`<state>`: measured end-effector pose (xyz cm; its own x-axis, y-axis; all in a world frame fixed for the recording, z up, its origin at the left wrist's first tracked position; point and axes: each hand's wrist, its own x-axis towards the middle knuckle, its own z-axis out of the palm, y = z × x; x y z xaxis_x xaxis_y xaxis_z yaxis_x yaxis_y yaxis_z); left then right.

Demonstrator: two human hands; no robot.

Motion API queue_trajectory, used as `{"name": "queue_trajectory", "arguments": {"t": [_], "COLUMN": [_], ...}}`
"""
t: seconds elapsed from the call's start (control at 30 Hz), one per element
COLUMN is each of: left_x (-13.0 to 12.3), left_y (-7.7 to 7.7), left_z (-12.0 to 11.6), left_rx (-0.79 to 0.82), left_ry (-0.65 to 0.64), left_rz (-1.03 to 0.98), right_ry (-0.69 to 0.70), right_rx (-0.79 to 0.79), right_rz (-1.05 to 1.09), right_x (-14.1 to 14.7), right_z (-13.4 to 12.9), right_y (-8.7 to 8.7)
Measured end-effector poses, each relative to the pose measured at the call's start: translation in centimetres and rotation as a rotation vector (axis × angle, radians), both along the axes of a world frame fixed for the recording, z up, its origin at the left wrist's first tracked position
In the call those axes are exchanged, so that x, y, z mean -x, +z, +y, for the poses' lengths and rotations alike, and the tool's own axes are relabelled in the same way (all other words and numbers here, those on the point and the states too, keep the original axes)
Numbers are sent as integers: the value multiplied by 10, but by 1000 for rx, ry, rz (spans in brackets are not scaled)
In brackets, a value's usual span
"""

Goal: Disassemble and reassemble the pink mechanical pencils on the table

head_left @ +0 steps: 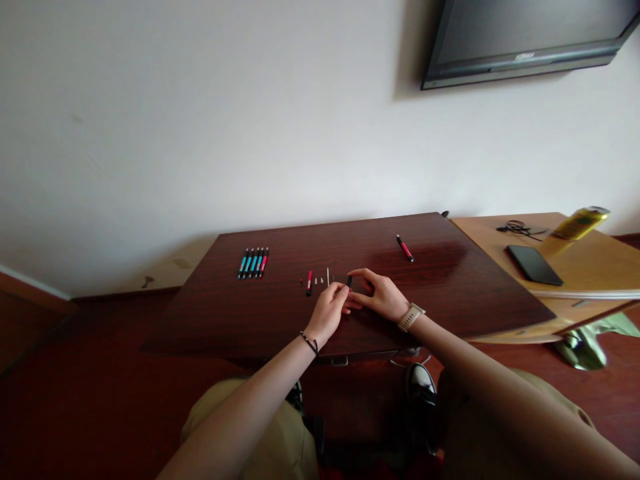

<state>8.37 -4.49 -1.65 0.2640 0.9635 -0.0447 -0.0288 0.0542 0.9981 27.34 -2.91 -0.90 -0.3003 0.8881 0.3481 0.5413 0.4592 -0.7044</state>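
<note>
A small black pen part [349,281] stands between my two hands, over the dark wooden table [290,320]. My left hand [327,312] is closed, pinching it near its lower end. My right hand [384,295] curves in from the other side, with a fingertip at the part's top and the thumb near its bottom. Just left of my hands lie a red pen barrel with a black end [309,283], a thin white refill [328,277], two small pale pieces [319,281] and a tiny red piece [301,281].
Several blue pens [251,263] and a red pen [264,263] lie in a row at the table's left. Another red pen [405,248] rests at the back right. On the lighter cabinet are a black phone-like slab [534,265], a cable [520,229] and a yellow can [580,223].
</note>
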Motion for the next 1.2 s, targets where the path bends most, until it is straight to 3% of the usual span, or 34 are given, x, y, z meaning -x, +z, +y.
{"name": "queue_trajectory", "arguments": {"t": [0.23,0.37,0.57,0.67,0.73,1.2], "left_x": [0,-3,-9,-13,-14,-15], "left_y": [-1,9,15,11,8,9], "left_z": [0,-9,-30,-34,-35,-34], "left_rx": [0,-73,-626,-874,-956,-1000], "left_ry": [-20,-160,-296,-408,-469,-514], "left_rz": [11,146,697,841,888,906], "right_ry": [47,-4,40,54,47,24], "right_rx": [-7,-28,-72,-64,-65,-99], "right_rz": [-79,-76,-170,-249,-296,-375], "right_x": [1,-7,-9,-1,4,8], "right_z": [9,26,50,54,55,54], "right_y": [6,10,-1,-8,-11,-13]}}
